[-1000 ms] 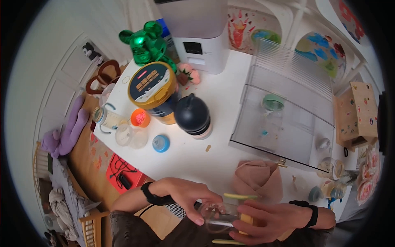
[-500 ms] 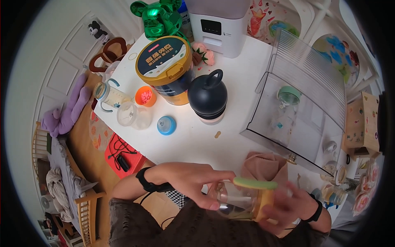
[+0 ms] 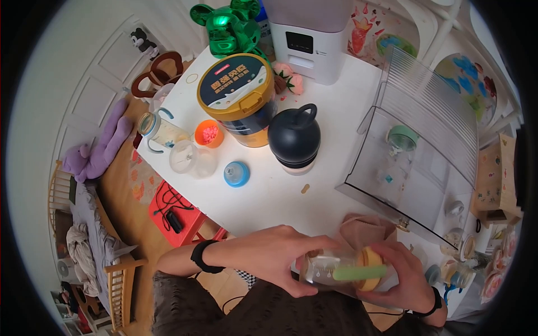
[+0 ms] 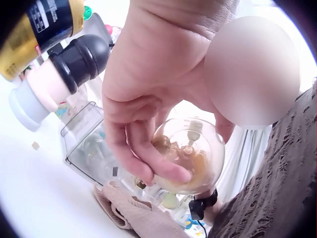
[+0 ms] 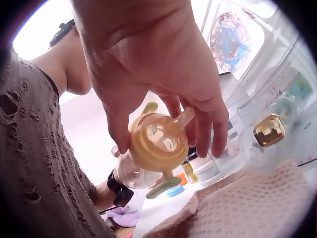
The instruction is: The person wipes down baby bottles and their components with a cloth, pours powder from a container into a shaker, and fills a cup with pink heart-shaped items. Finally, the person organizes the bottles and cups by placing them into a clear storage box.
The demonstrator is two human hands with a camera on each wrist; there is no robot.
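A clear bottle (image 3: pixel 325 269) with a yellow collar (image 3: pixel 370 269) and green handles (image 3: pixel 358 273) lies sideways between both hands, above the lap. The left hand (image 3: pixel 274 255) grips its base end, thumb and fingers on opposite sides; in the left wrist view the round base (image 4: pixel 190 156) faces the camera under the curled fingers. The right hand (image 3: pixel 406 274) holds the yellow collar with thumb and fingers. From the right wrist view, the collar (image 5: pixel 158 141) shows a clear spout (image 5: pixel 184 118) pointing out between thumb and fingers.
A pink cloth (image 3: pixel 364 227) lies at the table's near edge, beside a clear lidded case (image 3: pixel 386 185). Farther back stand a dark round-topped bottle (image 3: pixel 294 137), a large tub (image 3: pixel 238 95), a blue-ringed teat (image 3: pixel 236 174), an orange cup (image 3: pixel 209 134) and a handled bottle (image 3: pixel 165 133).
The bottle has turned about its length, bringing one green handle to face the head camera. The right hand, blurred half a second ago, now grips the collar. The head view has shifted.
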